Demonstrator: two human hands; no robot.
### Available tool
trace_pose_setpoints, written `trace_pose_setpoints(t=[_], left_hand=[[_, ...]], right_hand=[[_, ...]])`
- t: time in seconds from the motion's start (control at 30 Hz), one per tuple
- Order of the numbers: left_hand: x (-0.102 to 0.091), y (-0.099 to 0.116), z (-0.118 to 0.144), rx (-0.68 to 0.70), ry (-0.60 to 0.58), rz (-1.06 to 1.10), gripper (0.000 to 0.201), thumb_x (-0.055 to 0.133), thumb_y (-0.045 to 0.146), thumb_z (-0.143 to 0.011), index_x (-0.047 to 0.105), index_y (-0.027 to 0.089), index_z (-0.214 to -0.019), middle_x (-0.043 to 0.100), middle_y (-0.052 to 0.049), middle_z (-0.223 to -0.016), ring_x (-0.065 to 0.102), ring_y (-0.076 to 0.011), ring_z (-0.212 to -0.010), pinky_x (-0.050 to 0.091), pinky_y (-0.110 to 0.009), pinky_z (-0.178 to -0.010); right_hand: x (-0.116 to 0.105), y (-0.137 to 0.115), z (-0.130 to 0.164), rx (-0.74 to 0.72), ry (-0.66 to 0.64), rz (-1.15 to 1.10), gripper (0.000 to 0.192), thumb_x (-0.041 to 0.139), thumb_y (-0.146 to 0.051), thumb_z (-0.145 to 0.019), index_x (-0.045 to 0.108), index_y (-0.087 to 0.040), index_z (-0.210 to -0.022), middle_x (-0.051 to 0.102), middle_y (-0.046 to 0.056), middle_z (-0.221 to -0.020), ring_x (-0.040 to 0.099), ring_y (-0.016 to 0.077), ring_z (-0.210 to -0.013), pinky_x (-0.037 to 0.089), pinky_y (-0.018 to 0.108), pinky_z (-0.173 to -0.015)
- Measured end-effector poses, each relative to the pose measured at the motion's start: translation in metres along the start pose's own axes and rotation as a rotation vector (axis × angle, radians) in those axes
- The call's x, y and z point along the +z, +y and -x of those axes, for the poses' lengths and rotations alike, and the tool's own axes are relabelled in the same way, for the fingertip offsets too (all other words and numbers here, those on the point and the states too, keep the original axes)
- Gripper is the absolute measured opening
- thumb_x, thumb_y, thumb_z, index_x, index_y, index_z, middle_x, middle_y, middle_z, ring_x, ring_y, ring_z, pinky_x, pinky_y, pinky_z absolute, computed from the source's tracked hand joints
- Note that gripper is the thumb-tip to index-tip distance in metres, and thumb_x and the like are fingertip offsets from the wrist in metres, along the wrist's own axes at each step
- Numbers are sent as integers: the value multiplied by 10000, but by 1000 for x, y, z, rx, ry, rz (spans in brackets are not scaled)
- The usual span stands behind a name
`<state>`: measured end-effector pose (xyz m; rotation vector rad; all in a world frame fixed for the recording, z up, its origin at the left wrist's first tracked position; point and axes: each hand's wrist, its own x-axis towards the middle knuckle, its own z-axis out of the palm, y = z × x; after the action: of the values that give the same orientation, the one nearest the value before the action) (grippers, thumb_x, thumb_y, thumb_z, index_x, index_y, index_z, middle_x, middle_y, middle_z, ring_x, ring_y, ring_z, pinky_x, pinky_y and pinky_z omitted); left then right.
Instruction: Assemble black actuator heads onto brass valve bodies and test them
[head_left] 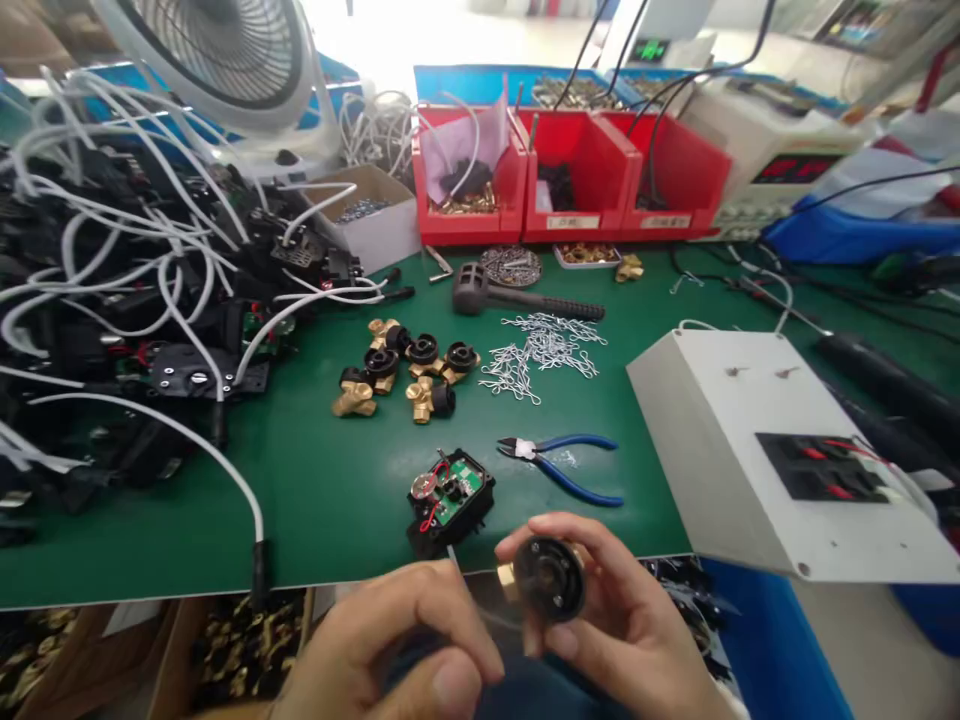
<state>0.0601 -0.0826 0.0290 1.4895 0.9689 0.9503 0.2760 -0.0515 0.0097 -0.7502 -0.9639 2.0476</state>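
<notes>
The right hand held its grip clamped on a brass valve just before the worktop edge; the left hand pinched a thin pin beside it, apparently not yet fitted. Six finished-looking valves lay beyond.

At frame centre, the brass fittings lie on the desk, with the wire clips to their right and the mallet behind. The pliers lie right of the circuit module at lower centre, the bins stand at the top, and the cable pile fills the left.
</notes>
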Motion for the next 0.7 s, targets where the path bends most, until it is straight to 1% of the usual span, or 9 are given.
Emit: trace_pose_setpoints(t=[0.1,0.2,0.27,0.33,0.37,0.47,0.53,0.6,0.7], left_hand=[[10,2,-8,-18,146,-28,73,557,277,-979,629,286,-970,612,35,-763,580,-106,-691,456,-208,-643],[21,0,-15,21,270,-121,134,566,229,-965,598,298,-1076,591,24,-883,578,-108,-780,472,-215,-734],[27,-1,-20,58,267,-155,234,608,301,-940,565,289,-1169,556,5,-942,567,-125,-831,482,-232,-759],[33,1,-23,53,205,-166,317,641,346,-908,547,273,-1202,537,-8,-985,555,-138,-862,486,-242,-752],[36,3,-24,29,175,-163,290,637,330,-904,551,265,-1174,533,-7,-981,549,-137,-857,483,-240,-734],[42,10,-24,-52,144,-124,26,539,226,-927,539,232,-953,510,17,-873,519,-114,-753,462,-224,-659],[44,13,-20,-38,132,-144,94,472,189,-947,494,218,-861,493,23,-818,510,-104,-715,454,-214,-632],[41,15,-15,40,136,-258,138,416,143,-965,487,211,-869,522,17,-820,537,-100,-739,467,-202,-660],[30,13,-8,150,279,-601,170,373,106,-985,517,197,-976,602,-11,-877,614,-114,-828,503,-213,-757]], right_hand=[[-3,-1,3,23,-15,-43,404,745,-246,-872,612,-364,-1234,676,-11,-963,662,54,-768,523,142,-736],[-3,1,5,23,-8,-59,421,763,-266,-854,614,-360,-1237,663,-19,-897,649,58,-724,526,146,-694],[-1,4,9,15,28,-37,421,783,-282,-832,630,-357,-1217,672,-17,-912,644,60,-724,527,140,-680],[1,6,14,-13,76,39,417,794,-282,-820,642,-370,-1199,688,-19,-960,655,66,-788,528,125,-711],[1,6,18,-33,92,99,418,792,-278,-822,642,-386,-1197,695,-24,-986,662,69,-832,527,117,-734],[3,7,28,-110,101,351,448,786,-255,-821,638,-444,-1199,706,-57,-1034,672,69,-878,531,106,-782],[3,6,32,-165,88,507,497,807,-239,-793,640,-461,-1205,713,-74,-1039,676,67,-881,529,95,-805],[3,6,34,-202,77,582,495,814,-237,-784,653,-456,-1198,716,-77,-1082,677,72,-955,517,89,-856],[2,8,31,-199,75,498,405,764,-253,-843,657,-443,-1185,700,-62,-1169,668,88,-1063,516,121,-915]])
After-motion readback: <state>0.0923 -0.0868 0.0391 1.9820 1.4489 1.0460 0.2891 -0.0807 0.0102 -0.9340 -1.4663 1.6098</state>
